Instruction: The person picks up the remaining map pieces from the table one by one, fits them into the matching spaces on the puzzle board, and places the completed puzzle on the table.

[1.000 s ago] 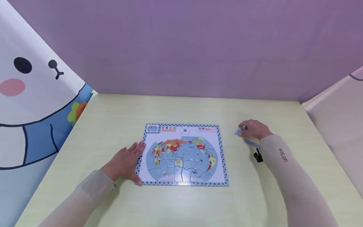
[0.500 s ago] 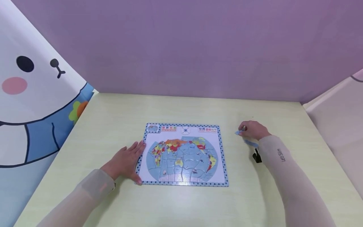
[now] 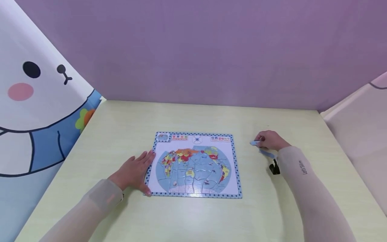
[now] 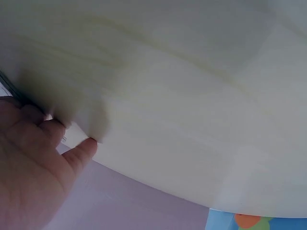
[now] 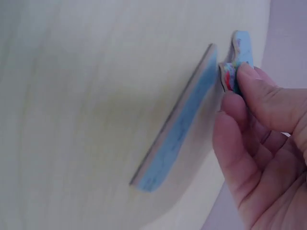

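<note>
A world map jigsaw puzzle [image 3: 193, 174] with a blue dotted border lies flat on the table, its pieces fitted inside an oval. My left hand [image 3: 135, 172] rests on the puzzle's left edge with fingers spread and thumb at the lower left corner. To the right of the board, my right hand [image 3: 270, 140] pinches a small jigsaw piece [image 5: 243, 45] between thumb and fingers. That piece is light blue with a patch of red and green, partly covered by the thumb. Close by on the table lies a long, thin blue jigsaw piece [image 5: 177, 129].
The pale wooden table [image 3: 193, 218] meets a purple back wall [image 3: 199, 53]. A cartoon-printed panel [image 3: 39, 111] stands along the left side, and a pale panel [image 3: 359, 134] on the right. A small black object [image 3: 274, 167] shows at the right wrist.
The small piece in my right hand has tilted, so less of its face shows in the head view. The right hand has shifted slightly nearer; the left hand stays on the puzzle's edge.
</note>
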Demonstrator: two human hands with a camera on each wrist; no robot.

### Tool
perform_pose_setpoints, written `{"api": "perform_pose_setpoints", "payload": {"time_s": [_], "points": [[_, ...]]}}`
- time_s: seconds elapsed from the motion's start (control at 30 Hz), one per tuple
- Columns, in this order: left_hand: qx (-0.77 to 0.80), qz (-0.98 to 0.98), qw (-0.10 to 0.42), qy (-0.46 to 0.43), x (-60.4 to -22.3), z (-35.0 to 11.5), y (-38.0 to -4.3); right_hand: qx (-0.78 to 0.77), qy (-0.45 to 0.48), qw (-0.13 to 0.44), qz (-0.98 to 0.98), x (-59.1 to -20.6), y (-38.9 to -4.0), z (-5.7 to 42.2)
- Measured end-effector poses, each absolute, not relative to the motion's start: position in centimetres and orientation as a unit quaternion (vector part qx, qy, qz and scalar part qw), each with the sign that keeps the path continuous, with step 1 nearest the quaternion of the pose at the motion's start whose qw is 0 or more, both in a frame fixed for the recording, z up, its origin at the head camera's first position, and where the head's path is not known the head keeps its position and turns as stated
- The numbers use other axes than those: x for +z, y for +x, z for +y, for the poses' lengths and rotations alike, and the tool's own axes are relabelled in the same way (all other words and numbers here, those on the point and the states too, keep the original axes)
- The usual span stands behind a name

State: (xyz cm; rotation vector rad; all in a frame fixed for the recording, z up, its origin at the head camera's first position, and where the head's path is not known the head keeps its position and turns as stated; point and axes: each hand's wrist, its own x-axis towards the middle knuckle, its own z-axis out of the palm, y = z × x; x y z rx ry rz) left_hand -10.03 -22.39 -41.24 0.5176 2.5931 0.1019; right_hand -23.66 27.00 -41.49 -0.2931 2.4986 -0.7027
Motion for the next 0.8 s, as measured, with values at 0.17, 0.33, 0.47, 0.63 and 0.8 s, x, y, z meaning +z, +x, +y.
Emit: {"api": "perform_pose_setpoints", "payload": {"time_s": [0.17,0.33,0.47,0.63,0.8], "points": [[0.043,0.95,0.244,0.189,-41.4,-22.5,-10.0,-0.293,-0.106,0.265,0.913,-41.4,-23.6,26.6],[0.042,0.951,0.238,0.193,-41.5,-22.6,-10.0,-0.301,-0.125,0.246,0.913,-41.2,-23.7,25.2],[0.041,0.951,0.239,0.192,-41.6,-22.5,-10.1,-0.295,-0.145,0.233,0.915,-40.9,-24.2,23.3],[0.043,0.95,0.241,0.192,-41.5,-22.4,-10.2,-0.307,-0.159,0.224,0.911,-40.4,-24.7,20.9],[0.042,0.951,0.241,0.19,-41.6,-22.5,-10.2,-0.321,-0.16,0.239,0.902,-39.6,-24.9,17.5]]}}
